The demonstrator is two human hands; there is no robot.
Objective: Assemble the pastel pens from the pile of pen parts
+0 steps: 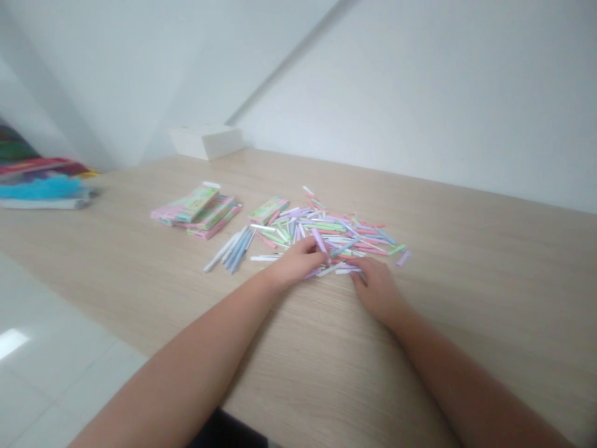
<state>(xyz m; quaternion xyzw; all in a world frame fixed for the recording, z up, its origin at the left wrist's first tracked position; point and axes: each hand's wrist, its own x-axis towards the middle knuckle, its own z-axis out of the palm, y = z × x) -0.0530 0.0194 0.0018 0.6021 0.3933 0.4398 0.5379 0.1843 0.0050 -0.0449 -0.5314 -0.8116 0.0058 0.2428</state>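
My left hand [301, 260] is closed, its thumb and fingers pinching a lilac pen [319, 241] that tilts up from the pile. Just right of it, my right hand [375, 283] rests at the pile's near edge, thumb and fingers apart. Its fingertips are beside a white stick-like piece [346, 270]; the view is too blurred to show a grip. Before both hands spreads a loose heap of slim pastel pens or pen parts [333, 227] in pink, green, lilac, blue and white. To the left lies a small row of white and blue pens [233, 247].
Pink and green flat boxes [198, 208] are stacked left of the heap, and a single green box [269, 210] touches its far left side. A white box [208, 142] stands by the wall. Blue and red items [44, 186] lie at the far left of the wooden table [489, 280].
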